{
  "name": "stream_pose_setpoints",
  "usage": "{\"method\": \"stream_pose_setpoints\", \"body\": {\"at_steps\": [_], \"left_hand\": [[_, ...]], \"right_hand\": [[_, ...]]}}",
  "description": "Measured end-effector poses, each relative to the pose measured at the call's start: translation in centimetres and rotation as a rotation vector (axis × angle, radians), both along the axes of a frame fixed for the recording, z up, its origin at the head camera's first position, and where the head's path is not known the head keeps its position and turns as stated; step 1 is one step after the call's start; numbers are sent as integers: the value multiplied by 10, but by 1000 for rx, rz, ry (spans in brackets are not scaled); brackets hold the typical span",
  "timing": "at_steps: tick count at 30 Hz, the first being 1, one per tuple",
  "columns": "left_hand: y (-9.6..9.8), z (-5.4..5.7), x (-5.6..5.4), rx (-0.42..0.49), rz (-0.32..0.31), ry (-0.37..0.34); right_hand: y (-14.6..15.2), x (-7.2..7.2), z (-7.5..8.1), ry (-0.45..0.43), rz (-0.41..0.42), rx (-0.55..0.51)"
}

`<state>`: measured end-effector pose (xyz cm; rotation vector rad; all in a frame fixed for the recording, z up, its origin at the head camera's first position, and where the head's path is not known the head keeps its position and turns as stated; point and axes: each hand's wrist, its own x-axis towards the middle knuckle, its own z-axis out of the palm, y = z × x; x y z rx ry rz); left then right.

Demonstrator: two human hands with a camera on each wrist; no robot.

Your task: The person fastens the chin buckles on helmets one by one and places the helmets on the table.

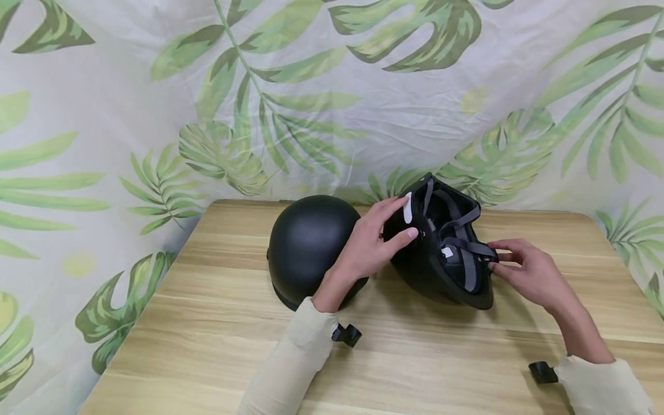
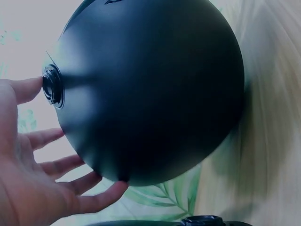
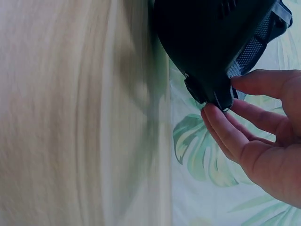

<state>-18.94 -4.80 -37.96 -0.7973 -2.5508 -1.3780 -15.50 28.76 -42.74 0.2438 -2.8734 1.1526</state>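
A black helmet (image 1: 433,259) is tipped over so that its open underside faces up and to the right. Grey straps (image 1: 461,222) and a padded lining show inside it. The left hand (image 1: 370,239) lies against the shell with spread, fairly straight fingers, its thumb at the round side fitting (image 2: 53,87). At the opposite side, the right hand (image 1: 529,271) pinches the rim near another dark fitting (image 3: 194,89) between thumb and fingers. I cannot tell whether the shell touches the table. A second black helmet (image 1: 308,248) sits dome up, partly behind the left hand and wrist.
Both helmets are at the wooden table (image 1: 207,346), near its back edge. A leaf-patterned cloth (image 1: 311,86) hangs behind. Small black devices (image 1: 347,334) are fixed at the beige sleeves (image 1: 295,360).
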Motion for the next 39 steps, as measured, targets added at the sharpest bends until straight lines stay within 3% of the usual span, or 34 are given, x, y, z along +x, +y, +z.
{"method": "stream_pose_setpoints", "body": {"at_steps": [4,7,11,18,22,30,39], "left_hand": [[2,4,4,-9,60,18],[3,5,5,-15,67,30],[1,5,3,-30,34,33],[-5,3,-2,-26,-42,-17],[-5,3,-2,-41,-52,-23],[0,4,2,-44,21,63],[1,4,2,-46,78,33]], "right_hand": [[-5,0,-1,-59,53,-18],[-8,0,-3,-67,70,-47],[-7,0,-5,-55,71,-78],[-6,-1,-3,-64,36,-29],[-8,-1,-4,-74,43,-22],[-16,-4,-10,-137,116,-25],[-17,-3,-13,-124,120,-64]]}}
